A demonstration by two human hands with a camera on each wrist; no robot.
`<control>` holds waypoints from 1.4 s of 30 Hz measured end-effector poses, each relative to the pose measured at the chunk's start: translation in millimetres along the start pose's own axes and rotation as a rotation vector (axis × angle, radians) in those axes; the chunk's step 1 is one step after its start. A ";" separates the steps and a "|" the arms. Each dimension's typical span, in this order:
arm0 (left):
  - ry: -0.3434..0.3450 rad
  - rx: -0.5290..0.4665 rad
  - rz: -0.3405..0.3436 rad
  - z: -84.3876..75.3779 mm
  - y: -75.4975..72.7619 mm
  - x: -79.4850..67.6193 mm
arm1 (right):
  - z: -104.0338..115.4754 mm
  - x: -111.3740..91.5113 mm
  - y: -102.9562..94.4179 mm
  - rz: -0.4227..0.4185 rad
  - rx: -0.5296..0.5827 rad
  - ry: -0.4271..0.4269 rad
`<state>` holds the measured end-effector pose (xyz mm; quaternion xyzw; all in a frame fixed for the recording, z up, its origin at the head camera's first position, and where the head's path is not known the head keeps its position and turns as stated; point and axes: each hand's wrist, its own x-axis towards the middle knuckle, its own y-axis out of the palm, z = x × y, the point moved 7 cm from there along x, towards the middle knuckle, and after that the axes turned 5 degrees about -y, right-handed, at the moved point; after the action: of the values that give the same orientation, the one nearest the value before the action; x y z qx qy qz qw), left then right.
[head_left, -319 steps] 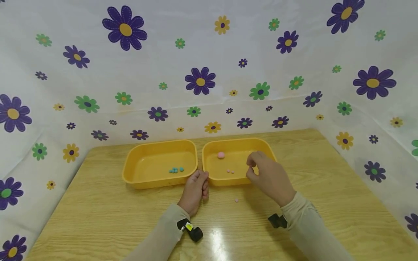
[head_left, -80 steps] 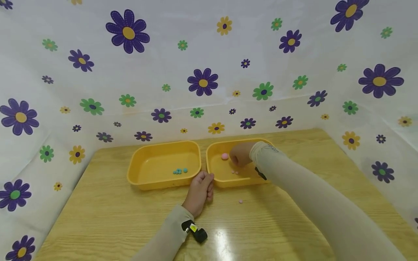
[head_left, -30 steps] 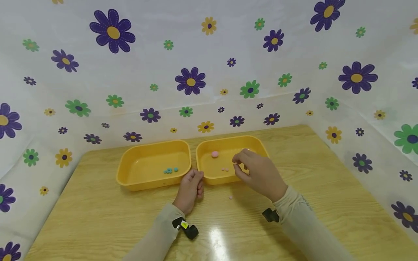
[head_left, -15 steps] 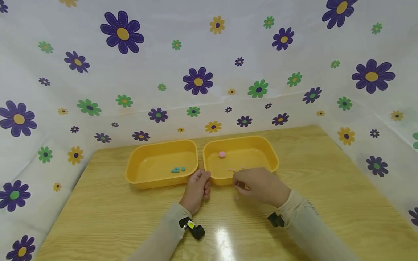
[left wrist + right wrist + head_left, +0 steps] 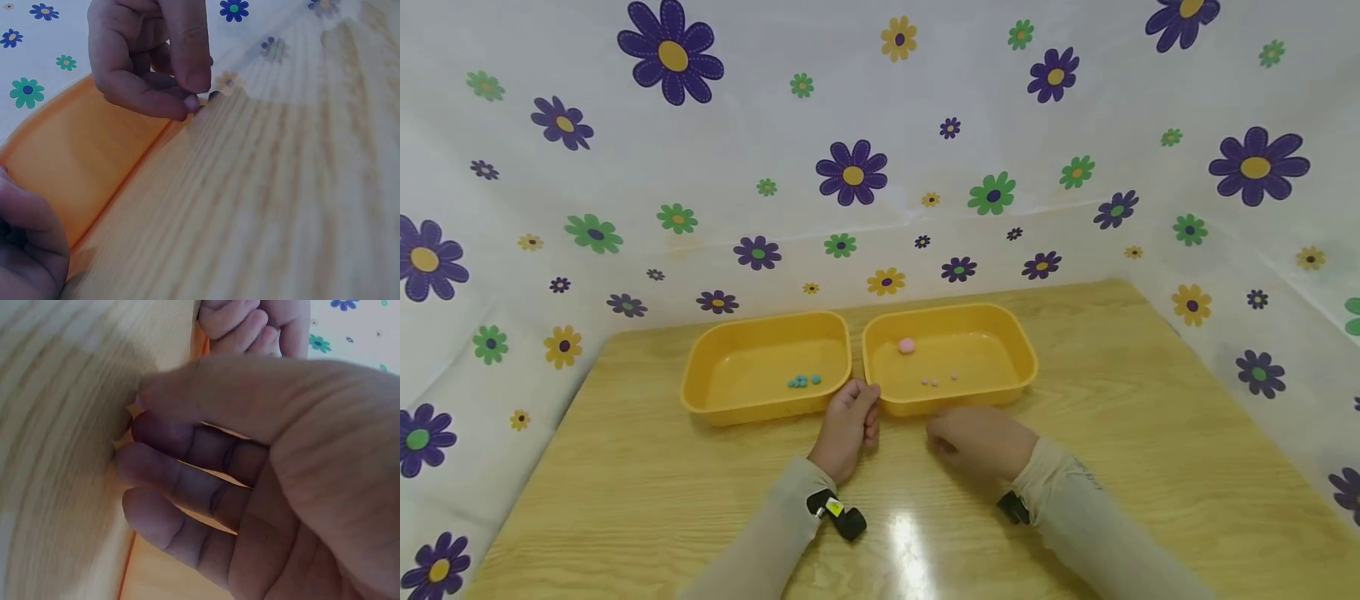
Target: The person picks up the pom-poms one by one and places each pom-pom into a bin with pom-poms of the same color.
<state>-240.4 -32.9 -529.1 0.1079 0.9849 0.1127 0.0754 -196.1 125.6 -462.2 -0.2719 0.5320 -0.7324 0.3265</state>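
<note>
My left hand [image 5: 844,429] grips the near left corner of the right yellow tray [image 5: 958,402], thumb at the rim and the other fingers curled. In front of that tray, my right hand [image 5: 981,442] is low at the tabletop. Its thumb and forefinger pinch a small pink ball [image 5: 191,102], seen in the left wrist view and mostly hidden in the head view. Inside the right tray lie a larger pink ball [image 5: 907,345] and three tiny ones, such as the pink bead-sized ball [image 5: 954,376].
Close by on the left stands a second yellow tray [image 5: 692,400], holding several blue-green balls [image 5: 802,381] near its front right. Both trays sit on a wooden table [image 5: 625,483]. A white flowered cloth [image 5: 745,158] hangs behind and along the sides.
My right hand has moved from over the right tray down to the table before it, now pinching the ball that lay there. A third tiny pink ball lies in the tray. My left hand stays put.
</note>
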 end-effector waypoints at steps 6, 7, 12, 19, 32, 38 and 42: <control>-0.011 0.012 -0.012 -2.3 -0.9 -0.2 | 1.5 2.9 3.2 -0.016 0.022 0.007; -0.014 0.017 -0.013 -2.8 -0.9 -0.7 | 1.8 3.2 3.2 -0.013 0.027 0.010; -0.021 0.029 -0.023 -3.5 -3.1 -2.5 | 2.4 4.4 3.8 0.011 0.058 0.036; -0.017 0.027 -0.021 -2.7 -3.6 0.3 | 0.6 4.0 4.7 0.023 0.076 0.075; -0.020 0.026 -0.011 -0.9 0.8 0.5 | 3.2 -2.3 0.4 0.049 0.075 0.090; -0.020 0.030 0.006 -0.7 3.7 0.1 | 2.3 -3.9 0.2 0.056 0.051 0.075; -0.016 0.022 -0.003 -0.2 2.4 -0.5 | 3.8 -3.1 -3.6 0.041 0.029 0.061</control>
<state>-239.5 -30.8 -528.2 0.1080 0.9856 0.1007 0.0823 -192.0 126.5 -457.9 -0.2338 0.5365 -0.7412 0.3289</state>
